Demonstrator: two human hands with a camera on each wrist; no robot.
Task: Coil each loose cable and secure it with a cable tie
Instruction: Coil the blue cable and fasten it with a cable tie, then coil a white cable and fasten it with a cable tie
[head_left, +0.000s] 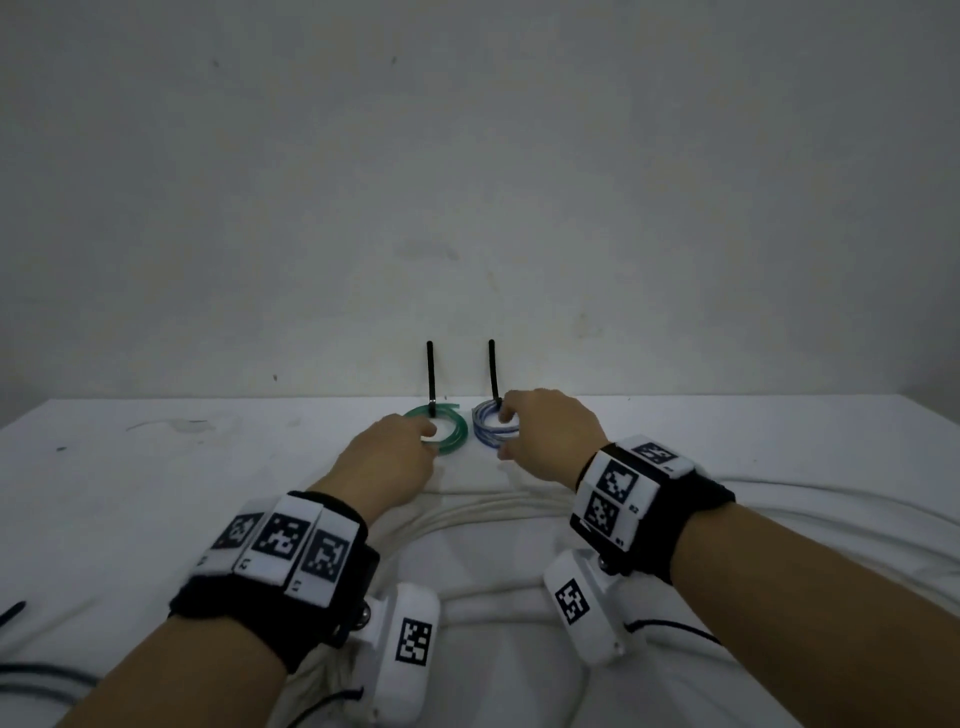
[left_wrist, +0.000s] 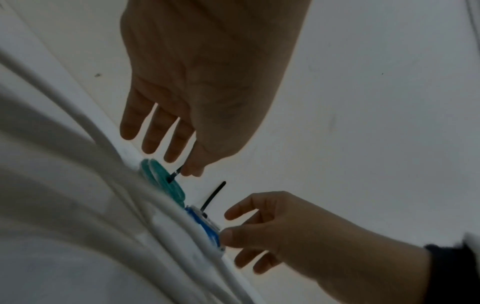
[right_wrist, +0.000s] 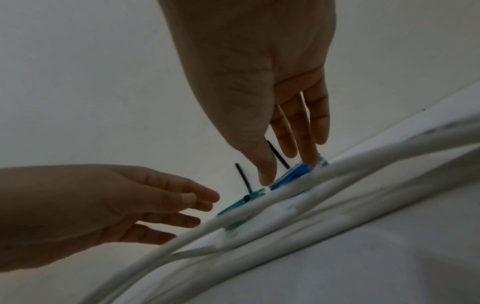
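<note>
Wrist bands with black-and-white markers (head_left: 280, 545) sit nearest, one on each forearm, white camera pods hanging under them. Left hand (head_left: 387, 460) reaches forward, fingers straight and loosely spread, tips at the near-left rim of the green cable coil (head_left: 451, 427); touching or just above it, cannot tell. Right hand (head_left: 545, 434) fingers extended, relaxed, middle fingertip pressing down on the blue-and-white cable coil (right_wrist: 293, 174), thumb at its near edge, no clear grip. Both coils lie flat on the white worktop (head_left: 156, 467), just beside each other between the two hands, near the wall (head_left: 467, 156). Each coil carries a black cable tie with its tail upright: left tie (head_left: 430, 376) on green, just ahead of the left fingers, right tie (head_left: 493, 374) on blue, just beside the right index finger. Rumpled white cloth folds (head_left: 493, 525) lie under the wrists.
</note>
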